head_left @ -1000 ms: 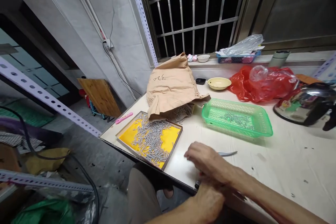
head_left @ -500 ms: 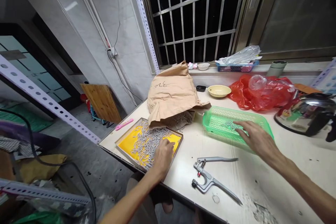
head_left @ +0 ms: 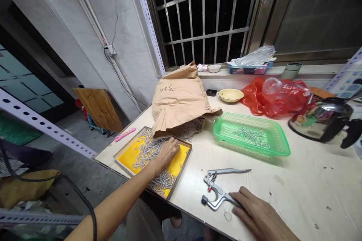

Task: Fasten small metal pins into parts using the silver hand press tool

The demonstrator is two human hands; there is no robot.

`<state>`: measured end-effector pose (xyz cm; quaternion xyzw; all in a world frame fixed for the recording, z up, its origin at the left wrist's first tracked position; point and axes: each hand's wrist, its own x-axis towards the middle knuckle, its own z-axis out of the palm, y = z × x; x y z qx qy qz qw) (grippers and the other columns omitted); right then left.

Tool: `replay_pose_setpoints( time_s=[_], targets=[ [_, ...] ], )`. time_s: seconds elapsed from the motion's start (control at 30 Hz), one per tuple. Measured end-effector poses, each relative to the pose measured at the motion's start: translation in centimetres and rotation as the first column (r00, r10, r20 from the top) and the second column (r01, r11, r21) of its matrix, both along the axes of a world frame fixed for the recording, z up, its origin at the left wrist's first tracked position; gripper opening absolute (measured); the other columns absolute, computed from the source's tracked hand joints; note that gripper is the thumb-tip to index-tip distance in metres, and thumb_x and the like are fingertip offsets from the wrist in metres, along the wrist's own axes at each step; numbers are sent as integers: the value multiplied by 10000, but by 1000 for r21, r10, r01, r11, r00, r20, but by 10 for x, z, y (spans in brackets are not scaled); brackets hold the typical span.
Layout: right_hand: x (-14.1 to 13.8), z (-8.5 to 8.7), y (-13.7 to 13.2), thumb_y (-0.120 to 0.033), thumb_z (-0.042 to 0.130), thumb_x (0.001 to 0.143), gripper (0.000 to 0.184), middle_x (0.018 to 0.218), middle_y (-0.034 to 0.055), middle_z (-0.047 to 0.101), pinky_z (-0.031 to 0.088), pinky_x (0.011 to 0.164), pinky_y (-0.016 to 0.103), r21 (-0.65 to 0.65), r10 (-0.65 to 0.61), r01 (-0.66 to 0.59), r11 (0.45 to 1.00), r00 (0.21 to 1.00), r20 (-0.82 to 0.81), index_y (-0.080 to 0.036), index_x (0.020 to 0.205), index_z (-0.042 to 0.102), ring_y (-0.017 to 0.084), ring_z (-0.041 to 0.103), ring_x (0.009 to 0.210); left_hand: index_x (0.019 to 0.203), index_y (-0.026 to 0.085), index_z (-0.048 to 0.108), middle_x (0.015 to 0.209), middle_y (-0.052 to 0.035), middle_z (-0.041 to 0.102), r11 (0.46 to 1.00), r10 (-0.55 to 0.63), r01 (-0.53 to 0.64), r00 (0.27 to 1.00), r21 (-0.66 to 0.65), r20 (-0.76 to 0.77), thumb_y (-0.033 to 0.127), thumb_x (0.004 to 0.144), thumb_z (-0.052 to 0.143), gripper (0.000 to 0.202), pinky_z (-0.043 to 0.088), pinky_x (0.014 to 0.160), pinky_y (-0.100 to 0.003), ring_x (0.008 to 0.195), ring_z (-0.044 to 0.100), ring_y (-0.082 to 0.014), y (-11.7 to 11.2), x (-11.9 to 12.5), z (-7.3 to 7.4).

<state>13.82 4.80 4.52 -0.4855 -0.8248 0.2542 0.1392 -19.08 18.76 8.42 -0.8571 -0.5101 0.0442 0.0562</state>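
Observation:
My left hand [head_left: 167,151] reaches into a yellow-lined tray [head_left: 128,153] of several small metal pieces [head_left: 144,150], fingers curled down onto the pile; whether they hold a piece is hidden. My right hand [head_left: 258,216] lies near the table's front edge, fingers spread flat over the lower handle of a pair of metal pliers [head_left: 217,188]. A green plastic basket [head_left: 279,147] with more metal pieces stands beyond the pliers.
A crumpled brown paper bag [head_left: 181,99] spills pieces behind the tray. A red plastic bag [head_left: 274,96], a yellow bowl [head_left: 231,95] and a steel kettle [head_left: 325,116] stand at the back and right. A pink object [head_left: 125,134] lies at the table's left edge.
My right hand has come back from the green basket to the pliers' handle. My left hand has moved further up the tray, toward the paper bag.

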Motion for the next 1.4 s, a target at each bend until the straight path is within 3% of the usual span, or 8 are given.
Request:
replay_pose_setpoints(
  time_s=[0.13,0.23,0.33,0.47,0.63,0.87,1.13,1.4],
  targets=[
    [-7,-3,7,-231,383,917,146,850,8,568,441,604,271,76,-14,5,997,994,106,-249,869,520,158,603,696,806,140,609,943,-122,580,1000,-7,8,999,-20,37,-12,794,445,223,395,746,-322,932,481,-233,1,4,9],
    [-10,1,11,-209,388,920,138,815,-1,565,383,568,265,173,1,-31,984,985,173,-227,822,483,152,583,671,803,162,622,896,-86,612,993,119,-119,942,-19,313,107,849,461,176,404,778,-307,903,514,-206,-15,21,20],
    [-8,9,11,-187,398,922,136,812,4,568,329,558,269,259,-11,-56,964,968,249,-214,821,486,161,570,701,810,177,646,769,-28,634,940,335,-206,703,-272,627,266,840,508,167,428,691,-255,732,553,-151,-47,50,25],
    [-7,17,6,-143,382,929,156,820,12,568,286,560,277,338,-22,-76,938,961,274,-203,838,494,151,533,701,791,143,641,580,26,555,696,690,-93,365,-712,626,420,729,597,287,386,458,-203,483,478,-96,-96,83,18],
    [-9,24,1,-97,404,909,154,840,25,574,267,552,293,358,-41,-82,930,946,322,-197,852,506,153,505,696,759,130,627,538,40,535,575,811,-62,180,-816,557,498,627,672,394,383,417,-182,443,454,-71,-120,96,0],
    [-10,26,2,-99,401,909,155,866,26,578,274,565,297,362,-20,-122,924,931,365,-203,888,514,165,497,728,779,120,615,483,38,548,548,818,-68,254,-834,517,449,673,681,351,405,415,-170,400,488,-67,-117,98,-13],
    [-9,28,9,-134,404,917,134,904,34,581,299,580,291,286,45,-163,944,924,379,-203,916,519,170,503,761,684,126,606,457,18,578,446,823,-78,427,-892,374,414,655,699,304,451,447,-178,426,553,-90,-113,100,-1],
    [-6,34,13,-271,416,941,163,956,50,568,360,684,286,128,83,-130,983,944,319,-201,950,563,177,510,846,695,130,591,425,13,581,255,882,-123,437,-959,178,400,659,706,295,423,409,-179,349,504,-79,-113,99,-1]
  ],
)
